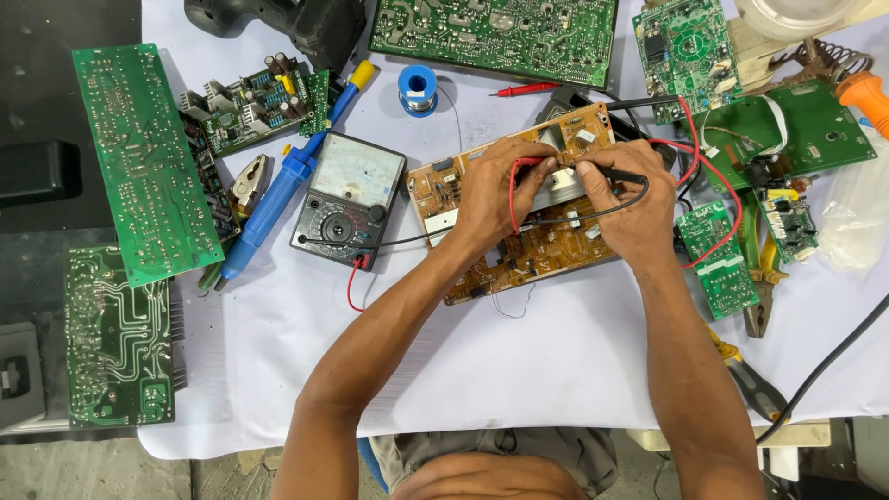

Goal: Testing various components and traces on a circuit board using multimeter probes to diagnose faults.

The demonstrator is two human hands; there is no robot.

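we press both probes onto the brown circuit board (519,250): left hand (491,199) pinching the red probe (535,163), right hand (630,208) the black probe (619,174) (analog multimeter (347,199) alongside); next likely needs steady tips.

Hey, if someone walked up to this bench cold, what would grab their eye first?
Probably the two hands at the centre: the left hand and right hand press the red probe and black probe onto the brown circuit board. Just left sits the analog multimeter, with a blue desoldering pump beside it. Green circuit boards ring the white-covered table.
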